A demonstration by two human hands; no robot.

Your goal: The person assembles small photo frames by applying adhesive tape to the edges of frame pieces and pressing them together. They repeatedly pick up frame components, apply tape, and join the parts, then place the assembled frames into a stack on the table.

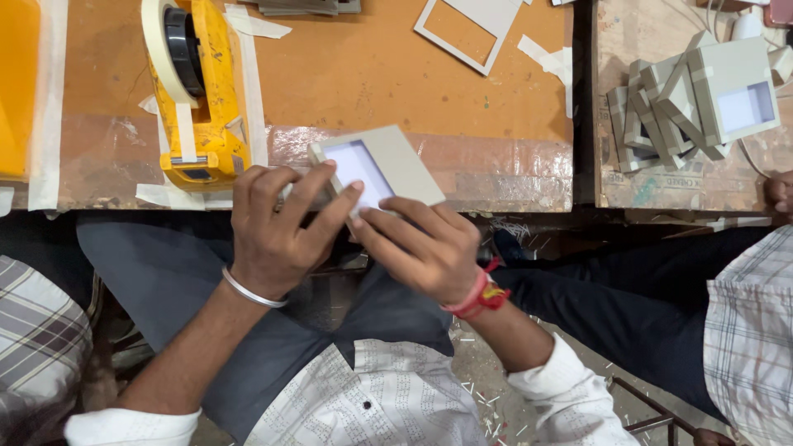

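Both hands grip the grey frame (376,169) at the surface (396,74) edge, left hand (273,227) steadying, right hand (421,244) pressing its lower rim, beside the tape dispenser (198,91)

grey box (376,165): near centre, flat, square, white inside, table edge | grey boxes (694,95): far right, heaped, one showing white inside
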